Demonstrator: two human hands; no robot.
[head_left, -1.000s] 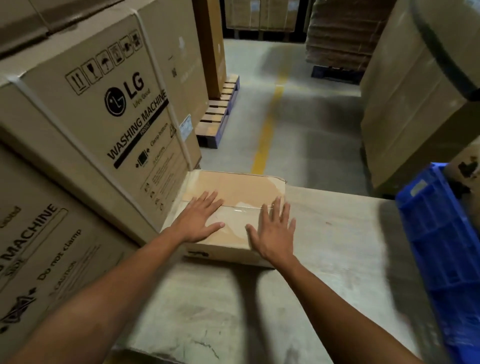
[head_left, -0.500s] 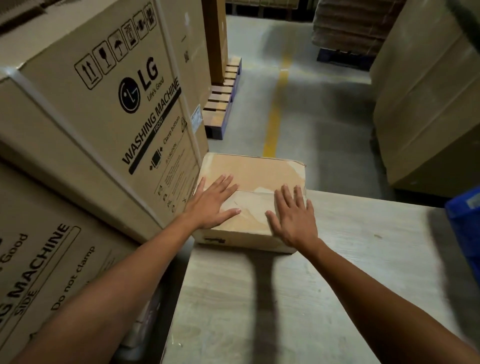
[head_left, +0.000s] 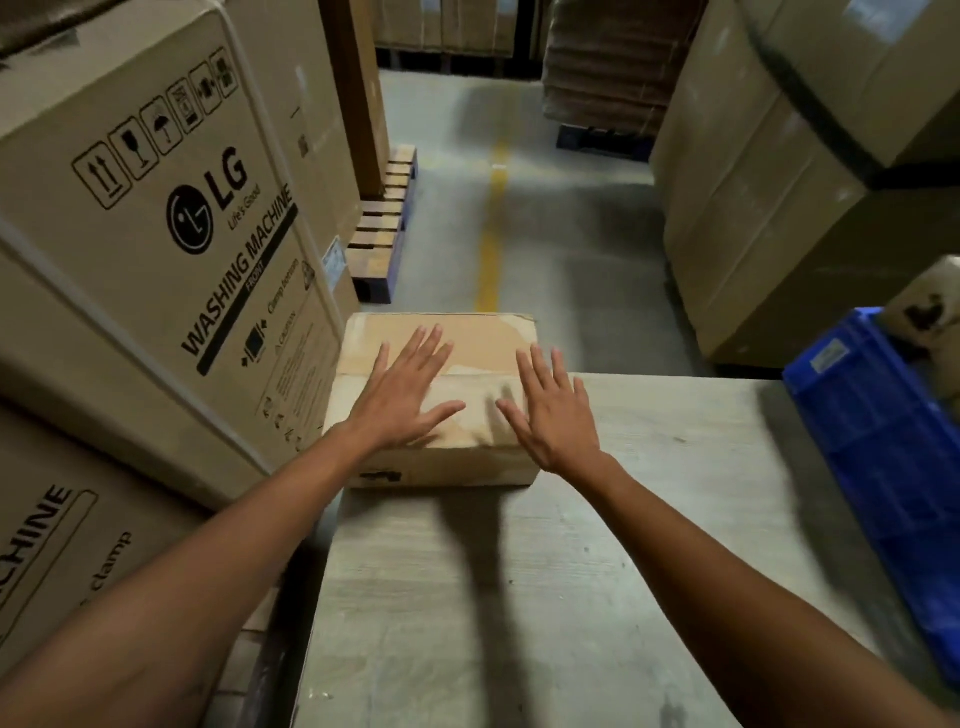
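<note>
Left hand (head_left: 402, 397) and right hand (head_left: 556, 410) — fingers spread flat — on box (head_left: 467, 332).

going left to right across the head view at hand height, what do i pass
washing machine carton → left hand → right hand, both spread on the small box → table top → blue crate

A: What colour is the small box (head_left: 483, 338)?
B: Tan cardboard, with a paler band across its top.
A: And around it?
B: Pale grey, grained table (head_left: 519, 597); bright blue crate (head_left: 883, 441); yellow floor line (head_left: 491, 249); tan carton (head_left: 156, 291) printed with black lettering and symbols.
</note>
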